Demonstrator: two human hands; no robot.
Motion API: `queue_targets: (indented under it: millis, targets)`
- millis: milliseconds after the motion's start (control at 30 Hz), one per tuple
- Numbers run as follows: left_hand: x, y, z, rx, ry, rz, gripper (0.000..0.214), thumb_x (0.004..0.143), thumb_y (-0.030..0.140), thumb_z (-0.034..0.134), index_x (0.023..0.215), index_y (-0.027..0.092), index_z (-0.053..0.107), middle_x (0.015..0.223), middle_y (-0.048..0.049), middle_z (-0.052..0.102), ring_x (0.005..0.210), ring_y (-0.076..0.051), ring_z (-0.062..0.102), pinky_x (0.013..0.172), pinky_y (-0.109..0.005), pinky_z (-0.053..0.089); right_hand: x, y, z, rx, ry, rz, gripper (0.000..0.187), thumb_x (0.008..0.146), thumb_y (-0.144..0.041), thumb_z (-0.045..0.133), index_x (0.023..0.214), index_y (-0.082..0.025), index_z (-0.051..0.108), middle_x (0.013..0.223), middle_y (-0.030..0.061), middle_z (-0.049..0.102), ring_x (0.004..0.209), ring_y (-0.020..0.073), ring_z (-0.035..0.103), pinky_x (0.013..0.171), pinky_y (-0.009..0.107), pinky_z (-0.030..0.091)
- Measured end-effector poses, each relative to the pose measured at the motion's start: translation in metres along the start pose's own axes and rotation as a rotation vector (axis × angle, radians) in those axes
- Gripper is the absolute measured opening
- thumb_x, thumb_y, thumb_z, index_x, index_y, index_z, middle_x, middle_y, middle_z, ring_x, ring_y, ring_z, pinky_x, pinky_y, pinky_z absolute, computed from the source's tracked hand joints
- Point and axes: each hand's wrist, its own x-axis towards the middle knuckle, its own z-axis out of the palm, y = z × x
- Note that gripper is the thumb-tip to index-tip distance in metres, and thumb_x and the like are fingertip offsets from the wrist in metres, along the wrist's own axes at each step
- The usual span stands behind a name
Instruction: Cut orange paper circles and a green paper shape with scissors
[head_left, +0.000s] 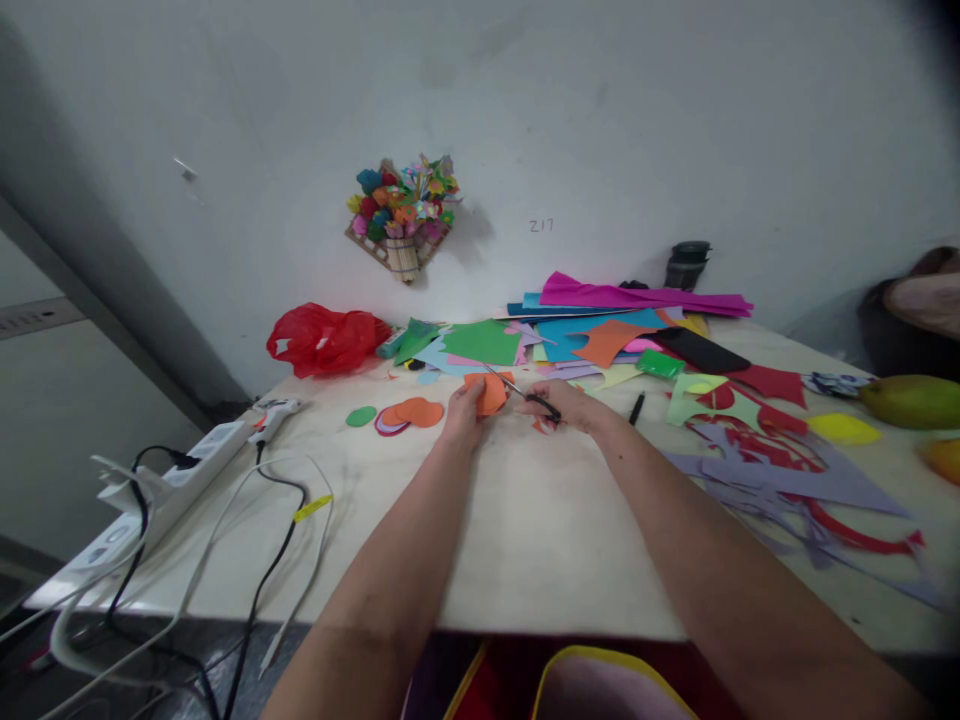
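My left hand (466, 412) is closed on a piece of orange paper (492, 396), holding it up over the middle of the table. In my right hand (564, 402) is a pair of scissors (541, 405) with black handles, its blades pointing left and meeting the paper's right side. Small orange scraps (540, 426) lie below the scissors. Left of my hands, orange paper discs (420, 411) overlap others with purple and dark pink edges. A green disc (361, 416) lies farther left.
Coloured sheets (480, 343) pile along the back, with a red plastic bag (326, 340) to their left. Purple and red offcuts (795, 470) spread at right near a mango (911, 401). A power strip (176, 490) and cables line the left edge. A black pen (637, 408) lies right of my hand.
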Motion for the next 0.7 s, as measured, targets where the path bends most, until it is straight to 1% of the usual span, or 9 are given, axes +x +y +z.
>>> queue_targets:
  millis: [167, 233, 400, 600, 700]
  targets:
    - [0.009, -0.005, -0.008, 0.007, -0.041, 0.011, 0.029, 0.076, 0.033, 0.09, 0.087, 0.012, 0.075, 0.08, -0.0129, 0.08, 0.076, -0.027, 0.078, 0.074, -0.036, 0.064, -0.001, 0.001, -0.003, -0.011, -0.018, -0.003, 0.037, 0.072, -0.037, 0.086, 0.069, -0.019, 0.054, 0.042, -0.0058, 0.051, 0.036, 0.0072, 0.043, 0.038, 0.019, 0.025]
    - [0.012, -0.006, -0.01, 0.016, -0.053, 0.015, 0.029, 0.075, 0.034, 0.091, 0.086, 0.012, 0.076, 0.081, -0.0136, 0.08, 0.078, -0.027, 0.079, 0.074, -0.035, 0.063, -0.001, 0.002, -0.004, -0.005, -0.029, -0.007, 0.037, 0.071, -0.038, 0.086, 0.069, -0.02, 0.054, 0.042, -0.0054, 0.052, 0.035, 0.0072, 0.043, 0.038, 0.019, 0.024]
    - [0.011, -0.006, -0.011, 0.03, -0.071, 0.03, 0.026, 0.074, 0.031, 0.092, 0.082, 0.012, 0.077, 0.082, -0.0149, 0.081, 0.087, -0.03, 0.079, 0.08, -0.037, 0.063, -0.002, 0.002, -0.006, 0.006, -0.048, 0.0, 0.038, 0.072, -0.041, 0.085, 0.069, -0.02, 0.053, 0.043, -0.0048, 0.053, 0.035, 0.0073, 0.044, 0.037, 0.019, 0.023]
    - [0.009, -0.008, -0.011, 0.039, -0.119, 0.06, 0.032, 0.069, 0.035, 0.095, 0.082, 0.014, 0.076, 0.08, -0.0126, 0.08, 0.085, -0.029, 0.078, 0.084, -0.039, 0.062, -0.005, 0.001, -0.007, -0.002, -0.048, 0.022, 0.039, 0.076, -0.04, 0.084, 0.069, -0.02, 0.052, 0.044, -0.0041, 0.054, 0.035, 0.007, 0.045, 0.037, 0.018, 0.021]
    - [0.01, -0.01, -0.011, 0.05, -0.104, 0.064, 0.032, 0.069, 0.035, 0.094, 0.081, 0.013, 0.075, 0.077, -0.0116, 0.079, 0.079, -0.027, 0.078, 0.082, -0.037, 0.061, -0.007, -0.001, -0.006, 0.002, -0.05, 0.02, 0.037, 0.078, -0.038, 0.082, 0.068, -0.02, 0.051, 0.044, -0.0042, 0.054, 0.035, 0.0073, 0.045, 0.037, 0.018, 0.023]
